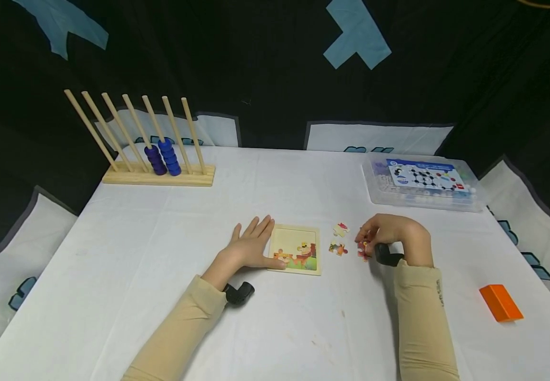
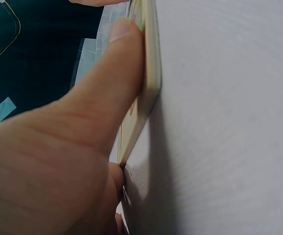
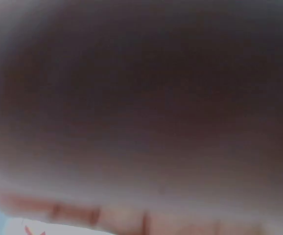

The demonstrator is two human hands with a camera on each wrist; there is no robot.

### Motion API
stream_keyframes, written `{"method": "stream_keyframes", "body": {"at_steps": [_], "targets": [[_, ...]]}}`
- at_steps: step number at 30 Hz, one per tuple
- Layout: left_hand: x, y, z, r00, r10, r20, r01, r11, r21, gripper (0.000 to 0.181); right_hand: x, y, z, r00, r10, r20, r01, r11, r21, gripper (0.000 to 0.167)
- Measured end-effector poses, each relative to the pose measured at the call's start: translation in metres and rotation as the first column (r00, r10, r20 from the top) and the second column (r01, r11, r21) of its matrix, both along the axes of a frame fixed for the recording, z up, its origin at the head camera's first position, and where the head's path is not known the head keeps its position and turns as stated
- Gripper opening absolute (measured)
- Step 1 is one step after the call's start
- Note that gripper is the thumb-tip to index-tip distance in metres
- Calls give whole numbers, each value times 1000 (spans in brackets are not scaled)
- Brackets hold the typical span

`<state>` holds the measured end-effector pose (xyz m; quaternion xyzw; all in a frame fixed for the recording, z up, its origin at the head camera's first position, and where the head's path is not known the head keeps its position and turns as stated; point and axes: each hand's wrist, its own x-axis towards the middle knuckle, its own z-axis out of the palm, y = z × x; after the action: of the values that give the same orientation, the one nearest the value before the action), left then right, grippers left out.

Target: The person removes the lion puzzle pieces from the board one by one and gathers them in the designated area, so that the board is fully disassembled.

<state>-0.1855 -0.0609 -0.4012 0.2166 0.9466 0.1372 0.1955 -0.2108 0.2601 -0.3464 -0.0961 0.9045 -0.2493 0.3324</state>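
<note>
A small wooden jigsaw puzzle board [image 1: 298,233] lies in mid-table, its lower half filled with a cartoon picture and its upper part bare. Along its left side my left hand [image 1: 251,248] is spread with straight fingers, the thumb resting across the lower left corner. The left wrist view shows that thumb [image 2: 117,63] over the board's edge. To the right, my right hand [image 1: 391,233] bends its fingers over a red puzzle piece [image 1: 362,250] and pinches it between thumb and finger. Two loose puzzle pieces [image 1: 339,248] lie between board and right hand. Blurred skin mostly fills the right wrist view.
At the back left stands a wooden peg abacus [image 1: 158,179] with dark blue and purple beads on two pegs. A clear plastic case [image 1: 424,182] with a printed card sits at the back right. An orange block [image 1: 501,303] lies near the right edge of the white-covered table [image 1: 294,328].
</note>
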Motion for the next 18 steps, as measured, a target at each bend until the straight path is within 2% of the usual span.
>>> {"method": "stream_keyframes", "body": {"at_steps": [4,8,12,18], "targets": [[0,0,0,1000,0,-3,0,1000,2,107,1,-16,4,995,23,-94,-20,999,30,29],[-1,0,0,1000,1,-1,-1,1000,-5,107,-1,-44,1,980,106,-167,-108,994,-4,36],[-2,1,-1,1000,3,-2,-3,1000,-10,108,-1,-72,-8,969,189,-158,-204,976,-81,45],[-2,2,-1,1000,8,-2,-8,1000,-10,108,1,-93,-22,946,281,-160,-297,951,-84,47]]}}
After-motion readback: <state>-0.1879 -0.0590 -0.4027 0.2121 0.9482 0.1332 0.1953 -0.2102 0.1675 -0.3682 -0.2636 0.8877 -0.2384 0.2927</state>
